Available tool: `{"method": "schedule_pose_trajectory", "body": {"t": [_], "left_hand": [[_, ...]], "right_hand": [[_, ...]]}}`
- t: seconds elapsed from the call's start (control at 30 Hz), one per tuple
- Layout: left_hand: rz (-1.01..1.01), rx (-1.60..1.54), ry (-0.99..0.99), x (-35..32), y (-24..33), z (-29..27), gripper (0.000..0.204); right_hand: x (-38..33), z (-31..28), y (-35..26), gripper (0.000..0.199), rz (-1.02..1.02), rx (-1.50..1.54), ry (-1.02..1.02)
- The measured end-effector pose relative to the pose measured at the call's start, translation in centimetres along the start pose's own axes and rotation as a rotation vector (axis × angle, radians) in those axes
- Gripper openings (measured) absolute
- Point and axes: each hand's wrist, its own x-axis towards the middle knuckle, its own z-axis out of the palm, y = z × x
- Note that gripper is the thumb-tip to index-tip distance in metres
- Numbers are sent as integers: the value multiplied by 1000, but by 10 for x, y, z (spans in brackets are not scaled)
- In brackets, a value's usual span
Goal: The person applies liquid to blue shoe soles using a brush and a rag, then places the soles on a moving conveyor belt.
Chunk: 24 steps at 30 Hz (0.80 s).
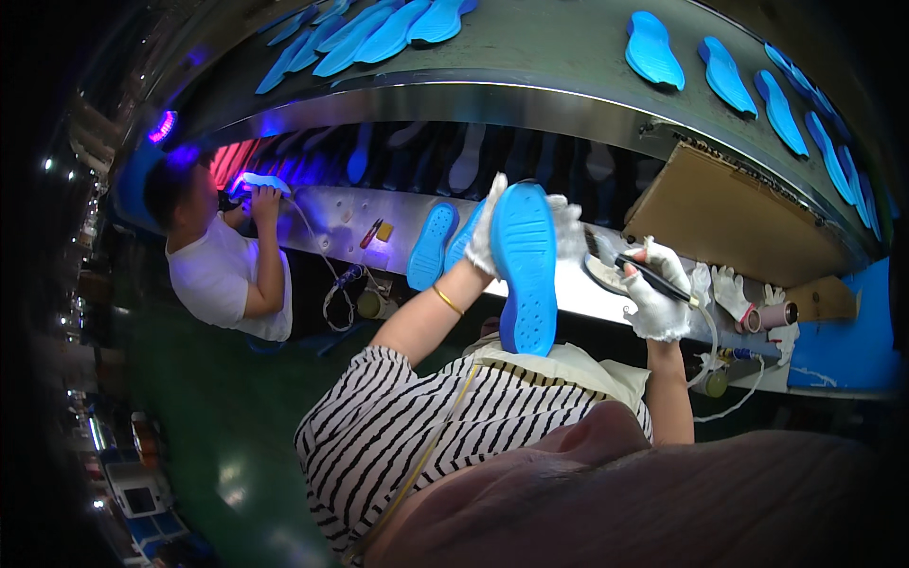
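Note:
My left hand [483, 235], in a white fabric glove, holds up a blue shoe sole [526, 256], its ridged and hole-dotted face toward me. White glove fabric also shows past the sole's right edge. A black-handled brush [665, 278] is gripped in my gloved right hand [657, 301], with a pale tube running from the handle's end. The brush's bristles point left toward the sole, apart from it. Below the bristles lies a pale rounded thing with a dark rim [606, 276]. Two more blue soles [433, 246] rest on the bench, left of my left hand.
Several blue soles [653, 52] lie on the belt above the bench. A cardboard piece [724, 213] leans at the right, near loose white gloves [731, 292] and a pinkish roll [778, 315]. At the left, a person [232, 256] handles a sole under purple light.

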Motion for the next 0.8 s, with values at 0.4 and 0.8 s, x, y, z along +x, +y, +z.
{"method": "schedule_pose_trajectory", "body": {"t": [0.4,0.8], "left_hand": [[155,214,101,13,-71,20,76],[115,328,210,22,-66,11,81]], "right_hand": [[30,20,12,21,-6,43,203],[13,26,-8,22,-353,-191,18]]}}
